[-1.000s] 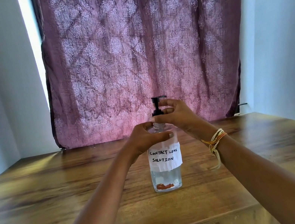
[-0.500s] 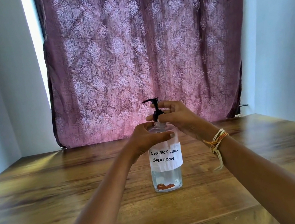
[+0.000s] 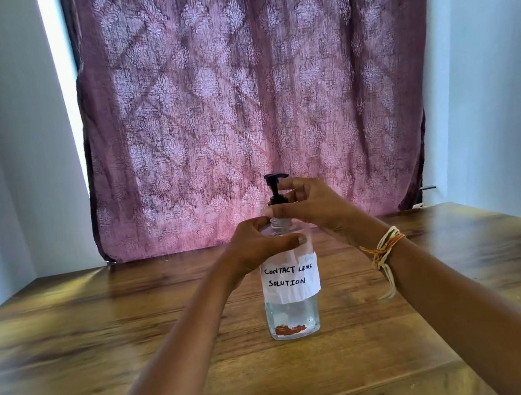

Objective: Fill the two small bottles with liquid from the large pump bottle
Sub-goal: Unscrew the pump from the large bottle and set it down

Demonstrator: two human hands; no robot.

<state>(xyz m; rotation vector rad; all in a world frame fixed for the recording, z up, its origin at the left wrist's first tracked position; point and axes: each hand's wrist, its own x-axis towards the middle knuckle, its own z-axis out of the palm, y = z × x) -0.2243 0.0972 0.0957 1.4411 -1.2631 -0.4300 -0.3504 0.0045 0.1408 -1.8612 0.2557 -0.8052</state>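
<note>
Since half a second ago: pump head (image 3: 275, 178) swung round, spout pointing right rather than left; bottle unmoved. Right hand (image 3: 310, 204) at the pump collar, thumb and fingers curled and pinching the black neck just beneath the spout. Left hand (image 3: 262, 244) wrapped round the shoulder of the large pump bottle (image 3: 289, 296), thumb across the front above the paper label (image 3: 290, 279), steadying it upright. Bottle standing on the table (image 3: 101, 329), central, clear liquid filling only its lower part, an orange-red patch at the base. Label handwritten "CONTACT LENS SOLUTION". Thread bracelet (image 3: 382, 247) on the right wrist, right of the bottle. Patterned curtain (image 3: 248, 95) well behind the bottle, pale walls to either side of it. No small bottles in view.

Step in hand, as judged: turning the pump, either to unlock it or to unscrew it from the neck; which of the two cannot be told. Filling not yet begun. Next move calls for a firm hold on the bottle against the twist, then a small bottle brought under the spout or to the open neck, mouth aligned to avoid spilling.
</note>
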